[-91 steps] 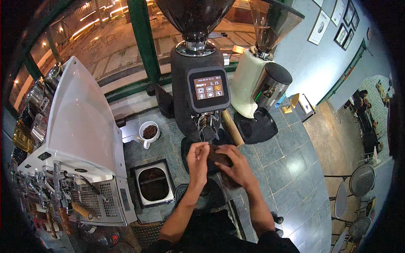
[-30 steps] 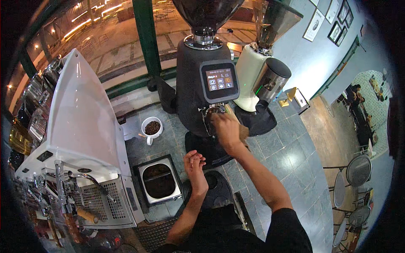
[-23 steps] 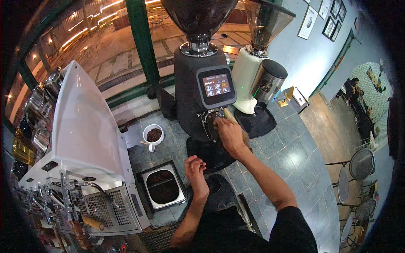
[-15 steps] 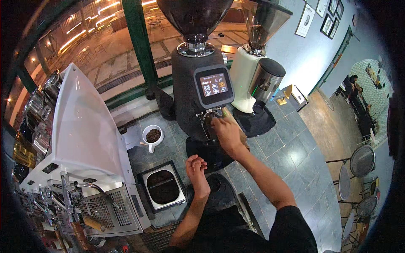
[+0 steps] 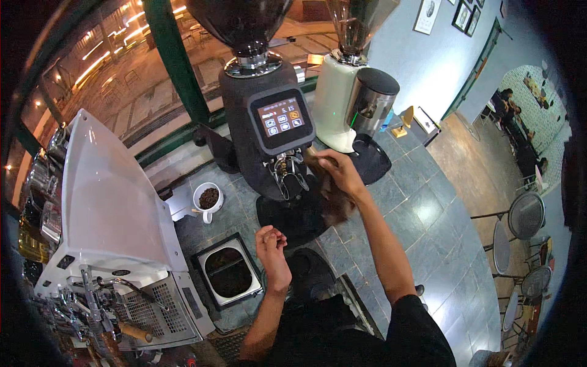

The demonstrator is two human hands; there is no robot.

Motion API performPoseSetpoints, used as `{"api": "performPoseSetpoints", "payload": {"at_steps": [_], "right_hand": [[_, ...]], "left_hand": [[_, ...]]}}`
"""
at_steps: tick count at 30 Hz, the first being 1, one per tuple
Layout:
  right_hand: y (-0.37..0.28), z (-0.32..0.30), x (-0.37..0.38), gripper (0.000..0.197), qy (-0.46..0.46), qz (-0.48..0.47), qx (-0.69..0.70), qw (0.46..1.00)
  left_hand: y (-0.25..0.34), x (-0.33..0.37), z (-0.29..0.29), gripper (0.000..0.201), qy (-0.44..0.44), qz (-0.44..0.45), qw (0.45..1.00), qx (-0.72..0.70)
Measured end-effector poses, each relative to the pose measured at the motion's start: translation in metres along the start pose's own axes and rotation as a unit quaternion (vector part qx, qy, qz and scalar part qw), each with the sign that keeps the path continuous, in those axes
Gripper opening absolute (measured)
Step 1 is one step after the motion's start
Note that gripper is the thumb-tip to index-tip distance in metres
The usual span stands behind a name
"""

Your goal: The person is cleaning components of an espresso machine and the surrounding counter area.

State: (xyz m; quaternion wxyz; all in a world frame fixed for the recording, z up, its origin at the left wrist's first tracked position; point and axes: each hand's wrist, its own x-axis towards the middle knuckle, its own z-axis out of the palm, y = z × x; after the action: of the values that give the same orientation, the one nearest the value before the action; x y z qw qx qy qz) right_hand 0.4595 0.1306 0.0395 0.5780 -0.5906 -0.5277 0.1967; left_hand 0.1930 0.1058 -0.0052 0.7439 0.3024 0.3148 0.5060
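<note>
A black coffee grinder (image 5: 233,104) with a small screen stands in front of me, its metal portafilter fork (image 5: 286,174) below the screen. Just right of the fork, my right hand (image 5: 339,170) is closed on a brown cloth (image 5: 335,205), which hangs blurred beneath it. My left hand (image 5: 272,257) is held lower, between the grinder's black tray (image 5: 287,220) and a square metal knock box (image 5: 229,296) with dark grounds inside. Its fingers are loosely curled, with nothing visible in them.
A white cup (image 5: 208,214) of coffee beans stands left of the grinder. Behind my right hand are a cream grinder (image 5: 333,92) and its black tray (image 5: 373,162). A white espresso machine (image 5: 116,196) fills the left. Round stools (image 5: 526,217) stand beyond the tiled counter's right edge.
My right hand has moved from the grinder's fork to its right side, and the brown cloth now shows more plainly. My left hand stays curled beside the knock box. The whole view has shifted slightly.
</note>
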Motion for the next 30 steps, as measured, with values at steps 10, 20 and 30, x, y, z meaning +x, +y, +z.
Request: {"api": "performPoseSetpoints", "payload": {"at_steps": [10, 20, 30], "right_hand": [[-0.001, 0.055, 0.017, 0.014, 0.111, -0.008, -0.138, 0.984], [0.032, 0.055, 0.020, 0.011, 0.125, -0.032, 0.036, 0.991], [0.022, 0.011, 0.015, 0.012, -0.019, -0.023, -0.052, 0.998]], "left_hand": [[0.001, -0.002, -0.017, 0.017, 0.072, 0.029, 0.997, 0.000], [-0.001, -0.003, -0.013, 0.015, 0.067, 0.019, 0.998, 0.008], [0.002, -0.006, -0.008, 0.014, 0.065, 0.038, 0.997, 0.014]]}}
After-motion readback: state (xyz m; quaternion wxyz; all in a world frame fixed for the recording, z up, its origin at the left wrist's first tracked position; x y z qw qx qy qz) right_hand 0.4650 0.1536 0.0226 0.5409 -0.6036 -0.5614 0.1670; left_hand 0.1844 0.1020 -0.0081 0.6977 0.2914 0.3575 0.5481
